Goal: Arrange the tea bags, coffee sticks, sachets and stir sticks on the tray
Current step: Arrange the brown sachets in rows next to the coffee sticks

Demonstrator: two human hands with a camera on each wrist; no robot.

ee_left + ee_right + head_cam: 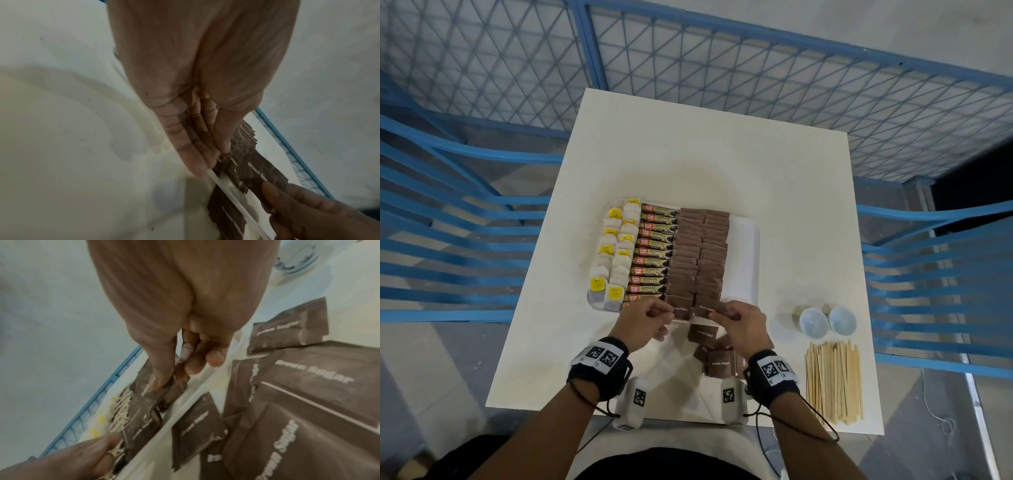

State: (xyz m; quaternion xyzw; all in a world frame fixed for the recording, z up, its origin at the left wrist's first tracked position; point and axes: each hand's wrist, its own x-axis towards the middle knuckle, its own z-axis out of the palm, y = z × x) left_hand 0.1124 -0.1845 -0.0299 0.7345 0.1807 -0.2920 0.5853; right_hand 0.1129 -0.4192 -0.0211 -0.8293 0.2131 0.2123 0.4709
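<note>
**Two Hands Fixed the Sugar Rows**

The tray sat in the middle of the table. Tea bags filled its 9 o'clock side, coffee sticks came next, then two rows of brown sachets. The strip at the tray's 3 o'clock side was bare.

Both hands were at the tray's 6 o'clock edge. The left hand had curled fingers and pinched the near sachet of the left row. The right hand pinched the near sachet of the right row between thumb and fingers.

More loose sachets lay on the table at 6 o'clock from the tray, just under the right hand. So the right hand was nearer to them.

The stir sticks lay in a bunch at 4 o'clock from the tray, well apart from it. Their long way ran from 12 to 6 o'clock, like the bare strip. The right hand was nearer to them too. Two small cups stood just past the sticks.
</note>
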